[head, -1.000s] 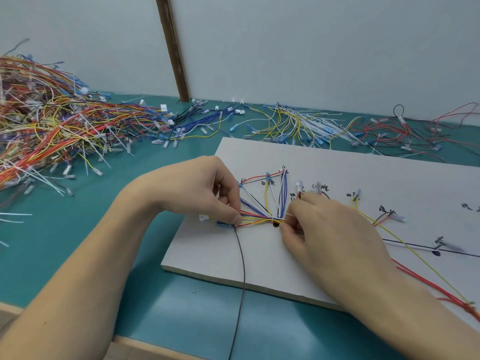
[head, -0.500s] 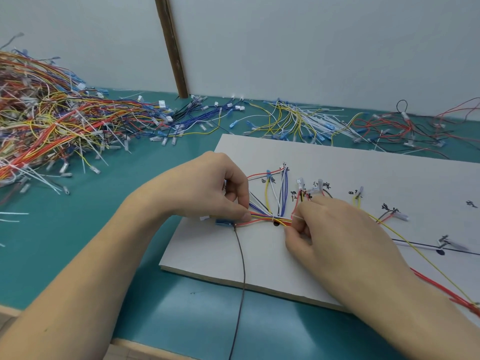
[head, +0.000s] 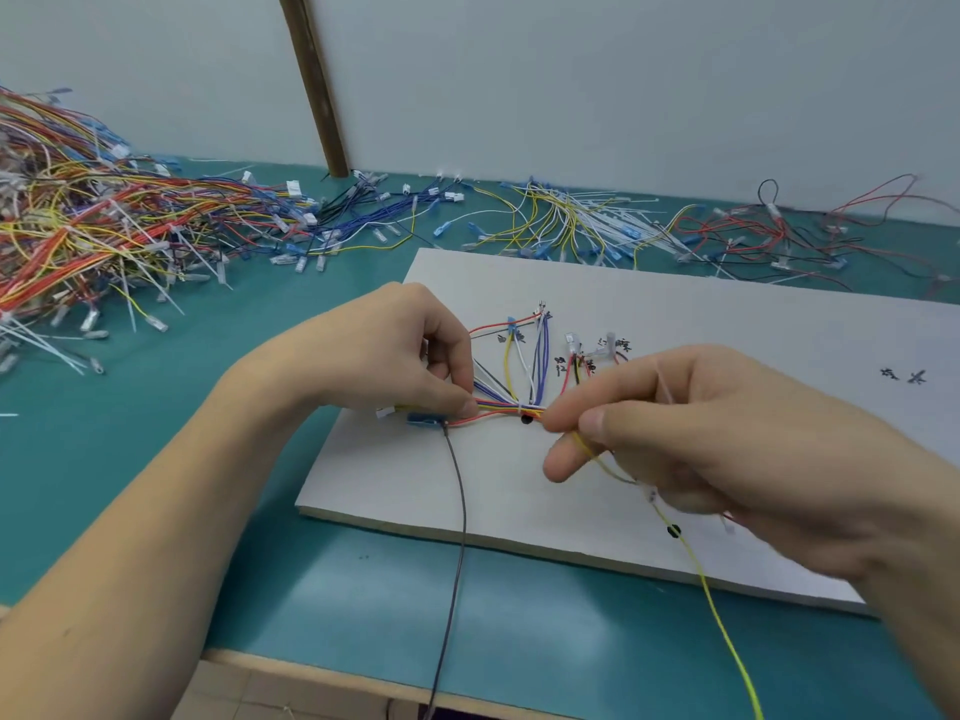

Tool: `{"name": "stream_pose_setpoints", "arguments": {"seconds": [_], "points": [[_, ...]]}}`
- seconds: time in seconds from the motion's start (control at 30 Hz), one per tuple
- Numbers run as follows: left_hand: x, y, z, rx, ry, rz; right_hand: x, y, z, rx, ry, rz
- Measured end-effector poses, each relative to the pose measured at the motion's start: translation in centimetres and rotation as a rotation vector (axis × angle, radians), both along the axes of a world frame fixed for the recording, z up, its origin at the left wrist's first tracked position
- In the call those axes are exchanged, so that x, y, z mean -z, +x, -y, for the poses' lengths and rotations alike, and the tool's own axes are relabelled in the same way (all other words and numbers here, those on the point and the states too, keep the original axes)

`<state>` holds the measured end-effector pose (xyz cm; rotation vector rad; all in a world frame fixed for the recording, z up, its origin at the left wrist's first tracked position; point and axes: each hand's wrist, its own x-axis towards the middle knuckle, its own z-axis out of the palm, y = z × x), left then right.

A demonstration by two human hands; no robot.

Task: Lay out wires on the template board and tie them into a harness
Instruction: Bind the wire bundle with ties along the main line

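A grey board (head: 649, 304) lay flat on the green bench (head: 260, 397), near the front edge of the bench and a little turned, with handwritten marks and black dots on its surface. On the left part of the board a bundle of wires (head: 506, 406) in red, yellow, blue and white ran from left to right, and thinner branches went up from it like a fan toward the far edge of the board. A thin white tie (head: 519, 407) went around the bundle, just beside one black dot. The left hand (head: 400, 350) had its fingers curled, and its thumb with the fingertips pinched the left end of the bundle, next to a small blue connector (head: 427, 419). A black wire (head: 457, 537) went from this connector over the front edge of the board and down past the front edge of the bench. The right hand (head: 701, 433) was raised a little above the board; its grip was closed, thumb and forefinger pinching the right end of the bundle, and a yellow wire (head: 717, 605) passed under its fingers and ran toward the front right corner of the bench. A big heap of coloured wires (head: 93, 236) lay at the far left corner of the bench, and more loose wires (head: 571, 220) lay along the far edge, beside the wall.
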<state>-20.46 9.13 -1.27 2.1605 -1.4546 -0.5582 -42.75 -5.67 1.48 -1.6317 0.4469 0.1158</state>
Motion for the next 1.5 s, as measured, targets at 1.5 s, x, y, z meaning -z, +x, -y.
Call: {"name": "stream_pose_setpoints", "arguments": {"seconds": [1.5], "points": [[0.0, -12.6, -1.0, 0.401, -0.038, 0.401, 3.0, -8.0, 3.3, 0.119, -0.907, -0.079]]}}
